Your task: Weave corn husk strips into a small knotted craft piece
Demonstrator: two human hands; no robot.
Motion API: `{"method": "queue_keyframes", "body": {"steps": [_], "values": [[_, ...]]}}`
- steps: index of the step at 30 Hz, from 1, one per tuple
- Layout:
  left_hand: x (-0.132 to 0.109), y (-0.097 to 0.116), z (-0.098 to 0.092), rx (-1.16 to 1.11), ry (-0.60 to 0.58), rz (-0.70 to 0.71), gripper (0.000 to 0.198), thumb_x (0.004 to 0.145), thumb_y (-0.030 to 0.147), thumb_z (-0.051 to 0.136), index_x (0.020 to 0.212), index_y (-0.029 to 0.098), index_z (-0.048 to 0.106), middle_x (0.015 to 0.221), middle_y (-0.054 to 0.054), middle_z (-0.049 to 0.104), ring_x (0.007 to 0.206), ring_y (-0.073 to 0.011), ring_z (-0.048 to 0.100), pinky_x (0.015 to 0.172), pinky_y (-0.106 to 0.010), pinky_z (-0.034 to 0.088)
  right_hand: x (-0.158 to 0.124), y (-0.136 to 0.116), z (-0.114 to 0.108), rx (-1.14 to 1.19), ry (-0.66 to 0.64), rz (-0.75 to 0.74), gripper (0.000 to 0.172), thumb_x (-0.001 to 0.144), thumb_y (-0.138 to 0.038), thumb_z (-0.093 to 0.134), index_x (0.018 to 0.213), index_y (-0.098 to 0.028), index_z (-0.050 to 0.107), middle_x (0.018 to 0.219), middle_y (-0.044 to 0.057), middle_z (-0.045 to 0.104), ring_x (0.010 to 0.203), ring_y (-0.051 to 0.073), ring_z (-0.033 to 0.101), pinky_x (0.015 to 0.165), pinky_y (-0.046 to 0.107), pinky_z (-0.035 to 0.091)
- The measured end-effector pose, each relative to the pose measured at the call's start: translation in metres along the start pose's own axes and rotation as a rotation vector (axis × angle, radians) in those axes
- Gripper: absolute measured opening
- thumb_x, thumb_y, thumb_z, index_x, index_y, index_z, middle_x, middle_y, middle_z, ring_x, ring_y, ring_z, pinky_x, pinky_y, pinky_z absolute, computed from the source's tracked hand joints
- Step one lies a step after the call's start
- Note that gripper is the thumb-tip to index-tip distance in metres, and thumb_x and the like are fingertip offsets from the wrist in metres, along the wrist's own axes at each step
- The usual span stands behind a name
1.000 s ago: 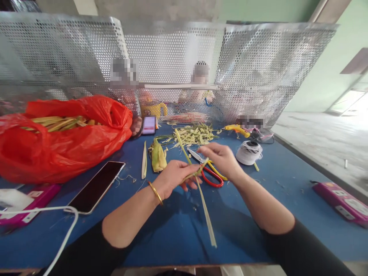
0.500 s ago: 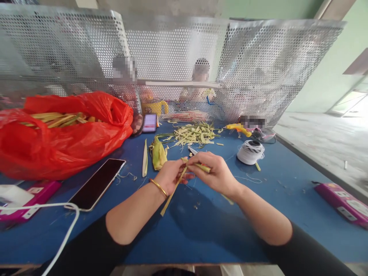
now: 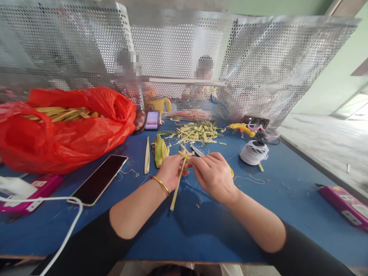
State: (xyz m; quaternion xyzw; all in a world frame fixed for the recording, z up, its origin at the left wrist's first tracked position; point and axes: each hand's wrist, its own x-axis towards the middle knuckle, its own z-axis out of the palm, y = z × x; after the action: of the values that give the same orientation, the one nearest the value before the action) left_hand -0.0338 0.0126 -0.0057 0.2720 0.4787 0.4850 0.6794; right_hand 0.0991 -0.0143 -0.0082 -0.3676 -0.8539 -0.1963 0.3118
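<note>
My left hand [image 3: 170, 171] is closed on a narrow yellow-green plant strip [image 3: 178, 184], whose long end slants down toward me. Near its top another piece crosses it, forming a small knot-like crossing. My right hand [image 3: 216, 177] pinches the crossing piece just to the right; its fingertips nearly meet those of my left hand. Part of that piece is hidden behind the right hand. Beyond my hands lie a yellow-green wrapped husk bundle [image 3: 161, 151], a flat pale strip [image 3: 147, 155] and a blade-like metal tool [image 3: 197, 150], partly covered.
A red plastic bag [image 3: 94, 134] of strips stands left, by a phone [image 3: 99, 180] and purple power strip [image 3: 47, 188]. Shredded scraps [image 3: 198, 132], a yellow glue gun [image 3: 243, 128] and white thread spool [image 3: 254, 152] lie farther back, before a perforated metal screen [image 3: 178, 46]. Another power strip [image 3: 345, 203] lies right.
My right hand has turned so that its back faces up more, and its piece now crosses over the strip in my left hand. The whole view has shifted slightly.
</note>
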Motion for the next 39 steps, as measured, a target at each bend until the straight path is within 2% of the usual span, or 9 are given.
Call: {"method": "queue_keyframes", "body": {"steps": [8,12,17,27,31,35,37,39], "values": [[-0.0008,0.0046,-0.0032,-0.104,-0.228,-0.041,0.019,0.072,0.006,0.051,0.068,0.015,0.067,0.072,-0.006,0.069,0.07,-0.0141,0.067,0.052,-0.019,0.049,0.0018,0.0003,-0.0028,-0.117,0.055,0.145,0.02,0.092,-0.019,0.043,0.085,-0.016,0.061,0.063,0.003,0.066,0.057,0.016,0.055,0.069,0.032,0.03],[-0.0028,0.0047,-0.0023,-0.159,-0.32,-0.032,0.018,0.074,0.007,0.053,0.07,0.015,0.068,0.072,-0.004,0.069,0.069,-0.0118,0.066,0.062,-0.02,0.052,0.001,0.0008,-0.0024,-0.127,0.034,0.115,0.019,0.089,-0.017,0.044,0.086,-0.016,0.062,0.065,0.003,0.066,0.06,0.016,0.055,0.071,0.033,0.03],[-0.0012,0.0002,-0.002,-0.173,-0.304,0.04,0.011,0.075,0.007,0.061,0.069,0.013,0.067,0.071,-0.003,0.069,0.061,-0.0077,0.062,0.064,-0.018,0.051,0.0005,0.0007,0.0008,-0.139,-0.017,0.066,0.016,0.088,-0.016,0.047,0.083,-0.017,0.062,0.074,0.004,0.068,0.066,0.017,0.055,0.077,0.034,0.03],[0.006,-0.003,-0.0054,-0.161,-0.26,0.036,0.006,0.067,0.011,0.072,0.068,0.013,0.067,0.072,-0.005,0.07,0.069,-0.0128,0.065,0.075,-0.026,0.052,0.0012,0.0011,0.0007,-0.171,-0.039,0.066,0.018,0.087,-0.015,0.047,0.078,-0.016,0.062,0.064,0.002,0.063,0.061,0.015,0.051,0.08,0.033,0.029],[0.0048,-0.0013,-0.0057,-0.179,-0.286,0.024,0.002,0.072,0.014,0.069,0.07,0.013,0.069,0.073,-0.005,0.07,0.071,-0.0133,0.065,0.078,-0.027,0.052,0.0008,0.0018,0.0019,-0.174,-0.025,0.073,0.018,0.085,-0.014,0.047,0.078,-0.015,0.063,0.063,0.002,0.063,0.06,0.016,0.051,0.08,0.034,0.03],[0.0039,0.0003,-0.0049,-0.177,-0.288,0.028,0.007,0.076,0.01,0.064,0.071,0.012,0.07,0.072,-0.006,0.069,0.066,-0.0116,0.064,0.075,-0.026,0.052,-0.0002,0.002,0.0026,-0.182,-0.022,0.088,0.015,0.085,-0.014,0.048,0.082,-0.014,0.063,0.065,0.003,0.064,0.061,0.016,0.052,0.083,0.036,0.032],[0.0043,0.0006,-0.0046,-0.178,-0.258,0.035,0.007,0.075,0.009,0.064,0.07,0.011,0.069,0.069,-0.005,0.068,0.062,-0.0103,0.063,0.07,-0.023,0.051,-0.0001,0.0007,0.0019,-0.199,-0.011,0.076,0.015,0.087,-0.014,0.048,0.088,-0.014,0.063,0.073,0.004,0.066,0.068,0.018,0.054,0.087,0.038,0.032],[0.0046,0.0007,-0.0046,-0.178,-0.24,0.031,0.005,0.075,0.01,0.065,0.071,0.011,0.069,0.066,-0.004,0.066,0.058,-0.0089,0.06,0.061,-0.019,0.049,0.0006,-0.0009,0.0014,-0.219,-0.017,-0.025,0.017,0.09,-0.014,0.047,0.096,-0.015,0.062,0.085,0.006,0.067,0.08,0.02,0.056,0.091,0.039,0.033]]}}
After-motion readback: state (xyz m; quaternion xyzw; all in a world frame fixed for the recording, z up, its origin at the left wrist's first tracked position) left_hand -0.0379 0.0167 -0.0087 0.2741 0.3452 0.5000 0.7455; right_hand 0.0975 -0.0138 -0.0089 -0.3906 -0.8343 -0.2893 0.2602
